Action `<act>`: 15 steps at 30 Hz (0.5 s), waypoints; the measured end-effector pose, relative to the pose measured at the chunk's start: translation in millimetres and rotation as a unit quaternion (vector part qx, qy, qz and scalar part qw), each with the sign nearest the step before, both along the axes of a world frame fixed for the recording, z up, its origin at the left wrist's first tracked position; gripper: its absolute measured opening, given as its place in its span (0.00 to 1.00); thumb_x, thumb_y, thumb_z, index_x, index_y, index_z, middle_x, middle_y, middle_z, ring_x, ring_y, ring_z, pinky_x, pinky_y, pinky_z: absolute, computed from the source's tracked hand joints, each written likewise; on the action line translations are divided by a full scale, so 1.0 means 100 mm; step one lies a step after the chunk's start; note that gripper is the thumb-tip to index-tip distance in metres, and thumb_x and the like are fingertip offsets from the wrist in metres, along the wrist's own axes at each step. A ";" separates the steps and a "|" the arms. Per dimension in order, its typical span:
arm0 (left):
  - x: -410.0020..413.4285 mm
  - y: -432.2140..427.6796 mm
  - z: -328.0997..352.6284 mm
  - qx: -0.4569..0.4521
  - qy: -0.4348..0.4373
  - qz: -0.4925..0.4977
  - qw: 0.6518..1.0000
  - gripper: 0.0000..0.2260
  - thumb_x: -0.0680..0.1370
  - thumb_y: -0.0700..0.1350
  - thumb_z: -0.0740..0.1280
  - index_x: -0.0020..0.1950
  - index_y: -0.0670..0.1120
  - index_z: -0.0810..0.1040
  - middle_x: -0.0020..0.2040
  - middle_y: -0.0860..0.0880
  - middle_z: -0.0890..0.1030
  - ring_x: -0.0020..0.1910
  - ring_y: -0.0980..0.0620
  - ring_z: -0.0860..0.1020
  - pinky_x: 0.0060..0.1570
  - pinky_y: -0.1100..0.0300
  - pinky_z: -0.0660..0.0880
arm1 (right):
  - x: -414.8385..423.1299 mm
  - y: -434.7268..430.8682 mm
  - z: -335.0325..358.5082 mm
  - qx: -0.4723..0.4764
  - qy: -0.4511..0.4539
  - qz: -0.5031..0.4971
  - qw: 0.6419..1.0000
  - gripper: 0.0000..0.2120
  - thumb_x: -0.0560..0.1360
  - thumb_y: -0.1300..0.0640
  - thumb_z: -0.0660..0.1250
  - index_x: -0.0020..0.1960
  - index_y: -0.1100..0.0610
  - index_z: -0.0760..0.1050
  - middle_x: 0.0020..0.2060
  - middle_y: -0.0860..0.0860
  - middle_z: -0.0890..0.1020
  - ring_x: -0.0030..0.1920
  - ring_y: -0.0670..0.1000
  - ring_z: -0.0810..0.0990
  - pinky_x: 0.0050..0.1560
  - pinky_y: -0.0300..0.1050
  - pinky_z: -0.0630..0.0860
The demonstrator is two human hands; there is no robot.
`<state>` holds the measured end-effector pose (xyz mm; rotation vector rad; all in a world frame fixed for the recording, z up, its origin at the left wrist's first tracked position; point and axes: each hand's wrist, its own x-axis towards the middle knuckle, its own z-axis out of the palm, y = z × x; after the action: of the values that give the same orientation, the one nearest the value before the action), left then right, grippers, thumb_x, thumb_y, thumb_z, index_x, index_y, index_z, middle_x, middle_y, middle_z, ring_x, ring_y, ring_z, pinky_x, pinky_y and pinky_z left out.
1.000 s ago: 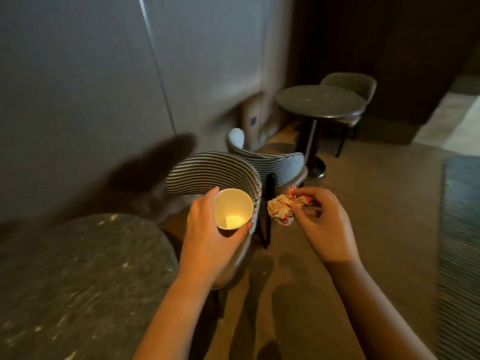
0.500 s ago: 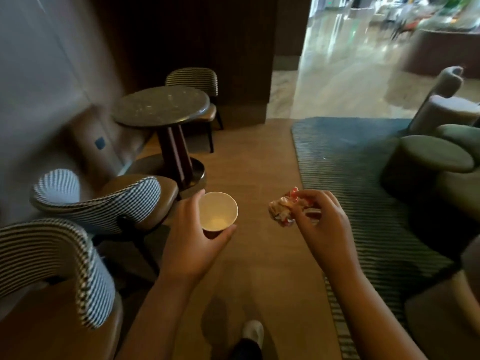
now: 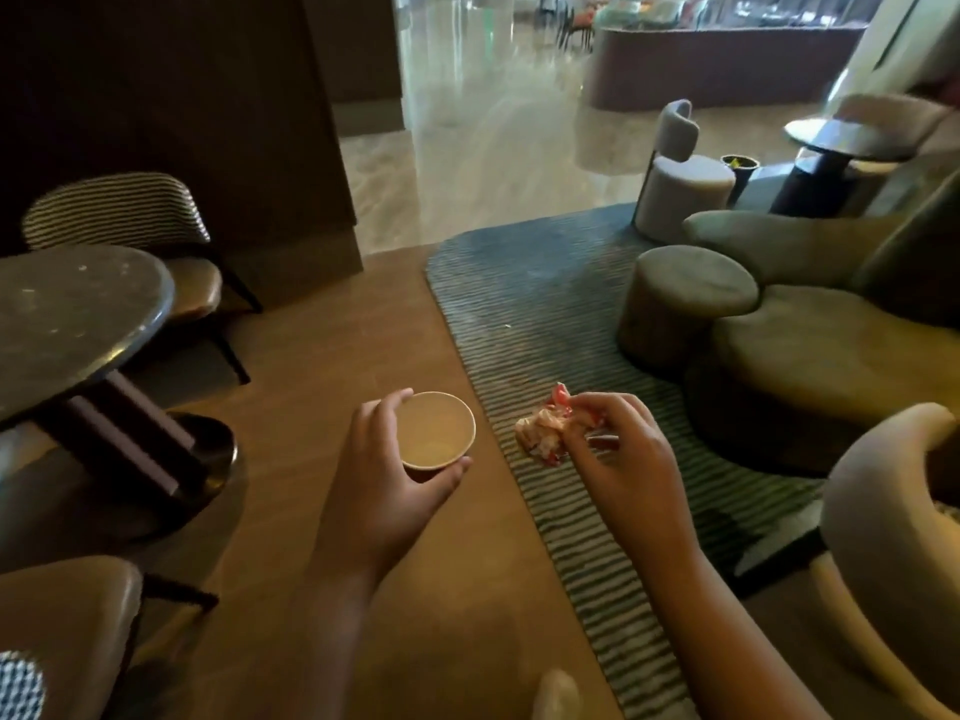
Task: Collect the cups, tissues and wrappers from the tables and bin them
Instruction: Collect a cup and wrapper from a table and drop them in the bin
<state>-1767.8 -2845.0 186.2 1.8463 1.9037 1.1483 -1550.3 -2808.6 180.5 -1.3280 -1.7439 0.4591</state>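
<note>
My left hand (image 3: 384, 475) grips a white paper cup (image 3: 435, 431) from the side and holds it upright over the wooden floor; the cup looks empty inside. My right hand (image 3: 623, 459) pinches a crumpled red-and-white wrapper (image 3: 540, 431) between its fingertips, just right of the cup, above the edge of the striped rug. A small dark bin (image 3: 738, 171) with something yellow-green in it stands far off at the upper right, between pale seats.
A round dark stone table (image 3: 78, 314) with a heavy base stands at the left, striped chairs (image 3: 119, 215) behind and below it. Rounded poufs and sofas (image 3: 691, 298) fill the right on a striped rug (image 3: 524, 304). A second round table (image 3: 847, 140) stands far right. Open floor leads ahead.
The view has swung right, from the wall and chairs to the open lounge and rug. Both hands keep the cup and wrapper in the same hold in front of me.
</note>
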 end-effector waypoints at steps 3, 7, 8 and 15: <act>0.11 0.91 -0.10 -0.006 -0.004 -0.039 0.999 0.36 0.65 0.59 0.73 0.68 0.56 0.62 0.58 0.61 0.64 0.56 0.65 0.63 0.46 0.73 0.62 | 0.22 0.78 -0.15 -0.013 0.022 -0.037 0.999 0.11 0.73 0.55 0.69 0.55 0.50 0.76 0.50 0.42 0.76 0.49 0.41 0.77 0.48 0.40 0.78; 0.34 2.18 -0.18 -0.013 0.006 -0.069 0.997 0.36 0.65 0.59 0.74 0.69 0.55 0.62 0.59 0.61 0.64 0.56 0.67 0.62 0.46 0.74 0.62 | 0.46 1.93 -0.38 -0.037 0.059 -0.067 0.995 0.12 0.73 0.55 0.70 0.56 0.52 0.76 0.51 0.43 0.76 0.50 0.41 0.77 0.51 0.43 0.78; 0.41 2.51 -0.18 -0.018 0.007 -0.073 0.997 0.36 0.65 0.58 0.74 0.69 0.54 0.62 0.60 0.60 0.64 0.56 0.67 0.62 0.47 0.74 0.62 | 0.51 2.24 -0.41 -0.048 0.065 -0.071 0.994 0.12 0.73 0.56 0.70 0.56 0.53 0.76 0.51 0.43 0.76 0.50 0.41 0.77 0.51 0.44 0.78; 0.62 4.49 0.04 -0.017 0.017 -0.095 0.995 0.37 0.66 0.57 0.74 0.70 0.53 0.61 0.61 0.61 0.62 0.59 0.65 0.62 0.52 0.71 0.60 | 0.61 4.29 -0.23 -0.029 0.053 -0.047 0.997 0.11 0.73 0.57 0.70 0.55 0.51 0.76 0.51 0.43 0.76 0.50 0.40 0.77 0.50 0.37 0.77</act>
<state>-1705.8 -2395.6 189.8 1.9900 1.7083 1.0226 -1489.7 -2380.0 158.0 -1.3955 -1.5844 0.5210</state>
